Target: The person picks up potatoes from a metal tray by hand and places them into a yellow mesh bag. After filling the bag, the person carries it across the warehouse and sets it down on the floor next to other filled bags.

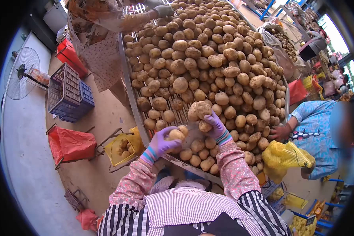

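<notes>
A dusty yard floor surrounds the long slatted metal table (134, 103), heaped with tan potatoes (208, 59). My left hand (161, 144), in a purple glove, has its grip curled round a small round tan potato (176, 134) at the heap's near edge. Just right of it my right hand (217, 129), also gloved, lays its fingers against a large knobbly potato (199, 110) directly above. I cannot tell whether that grip has closed. Farther right, a co-worker's dark-gloved hand (280, 132) rests above a yellow mesh bag (287, 155). My sleeves hide the near table edge.

Potatoes (208, 59) heap on the table (128, 78) — crates (69, 94) left of it, a fan (21, 76) beyond, seemingly on the floor (100, 118).
</notes>
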Demonstrator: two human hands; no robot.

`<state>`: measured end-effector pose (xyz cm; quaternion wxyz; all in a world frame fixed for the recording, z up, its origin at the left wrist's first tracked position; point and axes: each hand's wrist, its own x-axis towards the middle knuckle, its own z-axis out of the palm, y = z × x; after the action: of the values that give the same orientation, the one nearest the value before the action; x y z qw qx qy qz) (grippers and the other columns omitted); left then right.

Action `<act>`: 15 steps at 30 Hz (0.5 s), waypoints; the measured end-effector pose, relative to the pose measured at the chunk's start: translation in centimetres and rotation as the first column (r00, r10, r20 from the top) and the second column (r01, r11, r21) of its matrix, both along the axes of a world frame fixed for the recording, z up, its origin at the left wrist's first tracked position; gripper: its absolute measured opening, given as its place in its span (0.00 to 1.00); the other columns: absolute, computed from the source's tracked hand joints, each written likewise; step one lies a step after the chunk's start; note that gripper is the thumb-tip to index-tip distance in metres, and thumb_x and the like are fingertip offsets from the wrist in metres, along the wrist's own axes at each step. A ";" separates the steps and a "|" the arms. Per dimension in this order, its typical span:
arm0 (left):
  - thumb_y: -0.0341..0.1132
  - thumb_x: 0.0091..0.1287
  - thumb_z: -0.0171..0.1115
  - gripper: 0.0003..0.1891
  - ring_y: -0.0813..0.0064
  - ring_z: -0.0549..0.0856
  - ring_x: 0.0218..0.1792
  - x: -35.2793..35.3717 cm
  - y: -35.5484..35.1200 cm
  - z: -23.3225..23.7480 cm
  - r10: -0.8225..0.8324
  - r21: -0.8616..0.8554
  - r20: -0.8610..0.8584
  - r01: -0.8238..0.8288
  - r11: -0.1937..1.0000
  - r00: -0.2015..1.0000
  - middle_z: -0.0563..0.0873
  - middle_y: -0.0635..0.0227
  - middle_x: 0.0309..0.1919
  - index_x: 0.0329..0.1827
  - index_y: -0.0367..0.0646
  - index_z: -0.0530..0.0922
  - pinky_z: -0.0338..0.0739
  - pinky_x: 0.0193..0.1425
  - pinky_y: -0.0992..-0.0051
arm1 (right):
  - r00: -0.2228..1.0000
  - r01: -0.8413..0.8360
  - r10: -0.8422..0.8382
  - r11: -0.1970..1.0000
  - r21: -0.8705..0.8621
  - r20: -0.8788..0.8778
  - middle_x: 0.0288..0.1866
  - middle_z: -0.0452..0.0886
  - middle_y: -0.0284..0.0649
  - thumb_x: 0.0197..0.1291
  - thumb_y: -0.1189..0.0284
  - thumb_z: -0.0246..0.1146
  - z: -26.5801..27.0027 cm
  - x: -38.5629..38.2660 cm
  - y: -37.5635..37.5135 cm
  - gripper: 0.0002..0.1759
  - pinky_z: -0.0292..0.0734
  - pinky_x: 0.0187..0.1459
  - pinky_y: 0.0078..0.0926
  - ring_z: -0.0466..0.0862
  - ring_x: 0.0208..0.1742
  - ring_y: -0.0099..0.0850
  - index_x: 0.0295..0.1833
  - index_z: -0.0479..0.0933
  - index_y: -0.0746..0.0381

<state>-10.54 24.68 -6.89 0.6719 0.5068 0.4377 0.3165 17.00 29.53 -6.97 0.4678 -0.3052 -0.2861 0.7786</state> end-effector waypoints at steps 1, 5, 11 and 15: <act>0.47 0.68 0.73 0.28 0.72 0.86 0.54 -0.2 -0.1 0.4 0.130 -0.259 0.242 -0.065 0.964 0.962 0.85 0.65 0.53 0.66 0.40 0.79 0.83 0.60 0.69 | 1.000 -0.005 0.005 1.000 -0.002 0.005 0.67 0.79 0.37 0.61 0.62 0.74 0.7 0.2 -0.6 0.43 0.74 0.69 0.27 0.80 0.67 0.29 0.78 0.66 0.62; 0.59 0.69 0.70 0.37 0.66 0.85 0.52 -1.5 -2.1 -2.0 0.364 -0.484 0.697 0.030 0.875 0.617 0.82 0.62 0.60 0.74 0.47 0.73 0.84 0.51 0.63 | 0.993 -0.100 0.101 0.995 -0.020 0.060 0.71 0.76 0.37 0.55 0.49 0.77 1.8 -0.9 -3.5 0.53 0.74 0.68 0.28 0.77 0.70 0.28 0.80 0.63 0.63; 0.67 0.67 0.67 0.42 0.61 0.83 0.47 -9.3 -8.1 -2.9 0.431 -0.474 0.822 0.029 0.880 0.373 0.80 0.60 0.62 0.78 0.54 0.69 0.85 0.45 0.62 | 0.897 -0.438 0.439 0.899 -0.017 0.047 0.67 0.78 0.36 0.50 0.47 0.79 3.2 -10.4 -4.2 0.57 0.76 0.63 0.26 0.79 0.64 0.26 0.80 0.63 0.63; 0.75 0.64 0.63 0.46 0.63 0.85 0.45 -17.9 -12.8 -3.4 0.595 -0.598 0.723 -0.114 0.793 0.350 0.81 0.62 0.62 0.79 0.56 0.69 0.86 0.41 0.60 | 0.850 -0.517 0.519 0.855 -0.047 0.096 0.69 0.77 0.42 0.58 0.52 0.77 2.6 -20.3 -5.8 0.52 0.75 0.67 0.30 0.78 0.68 0.30 0.80 0.62 0.64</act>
<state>-28.43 11.83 -10.31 0.8046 -0.0190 0.1796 0.5656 -3.32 23.72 -4.42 0.2222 -0.2619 -0.3741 0.8614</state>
